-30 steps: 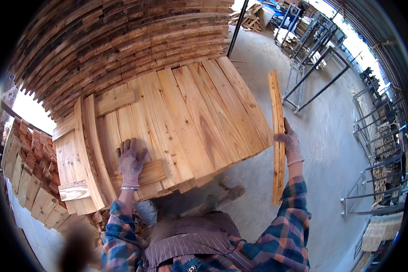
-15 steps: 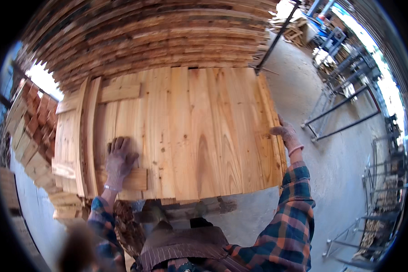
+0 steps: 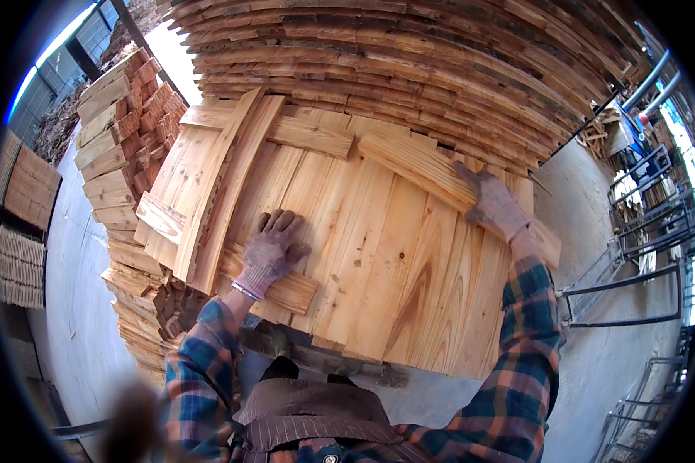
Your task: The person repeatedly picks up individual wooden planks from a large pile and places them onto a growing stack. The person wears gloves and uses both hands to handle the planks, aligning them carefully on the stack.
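The long pale pine plank lies slanted across the upper right of the flat deck of joined light-wood boards at the centre of the frame. The gloved right hand lies on top of its near end, fingers spread over the face, seemingly pressing rather than clamped round it. The gloved left hand rests flat and open on a short wooden cross-piece at lower centre left, well apart from the right. To seat the plank well, it probably needs swinging square with the deck's grain while the left hand steadies the deck. Stacked rough timber fills the top; a pile of short offcuts stands at upper left.
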Demonstrator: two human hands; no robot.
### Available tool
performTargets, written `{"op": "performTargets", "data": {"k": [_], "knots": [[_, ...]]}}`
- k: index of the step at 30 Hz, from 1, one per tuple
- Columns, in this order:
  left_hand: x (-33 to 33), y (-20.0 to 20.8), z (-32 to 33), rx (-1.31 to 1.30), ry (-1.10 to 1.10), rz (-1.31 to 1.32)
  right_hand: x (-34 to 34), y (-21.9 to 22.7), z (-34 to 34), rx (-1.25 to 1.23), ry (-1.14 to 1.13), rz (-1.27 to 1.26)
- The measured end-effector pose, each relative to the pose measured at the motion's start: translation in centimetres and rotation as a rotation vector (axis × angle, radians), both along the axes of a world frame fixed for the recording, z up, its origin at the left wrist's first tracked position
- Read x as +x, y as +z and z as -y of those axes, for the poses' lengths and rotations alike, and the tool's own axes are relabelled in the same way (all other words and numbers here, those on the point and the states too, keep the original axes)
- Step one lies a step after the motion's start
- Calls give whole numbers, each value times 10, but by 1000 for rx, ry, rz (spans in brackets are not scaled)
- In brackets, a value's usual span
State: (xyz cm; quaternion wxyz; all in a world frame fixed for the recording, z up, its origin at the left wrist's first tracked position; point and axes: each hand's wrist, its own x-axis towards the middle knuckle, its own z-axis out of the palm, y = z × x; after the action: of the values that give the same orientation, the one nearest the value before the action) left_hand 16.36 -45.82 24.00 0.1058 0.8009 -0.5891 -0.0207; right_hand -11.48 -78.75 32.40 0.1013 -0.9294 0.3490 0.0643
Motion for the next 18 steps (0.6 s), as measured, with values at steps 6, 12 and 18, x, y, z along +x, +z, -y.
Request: {"op": "performTargets", "data": {"k": [6,12,18], "knots": [[-1,15,2,-15,-48,-68,52,-55,48,-75,-55,-117],[8,-3,1,-181,-71,-9,29,-24,-14,-234,1,21],[12,-12,0,-132,-73,-35,-89,4,-145,-31,180,70]]}}
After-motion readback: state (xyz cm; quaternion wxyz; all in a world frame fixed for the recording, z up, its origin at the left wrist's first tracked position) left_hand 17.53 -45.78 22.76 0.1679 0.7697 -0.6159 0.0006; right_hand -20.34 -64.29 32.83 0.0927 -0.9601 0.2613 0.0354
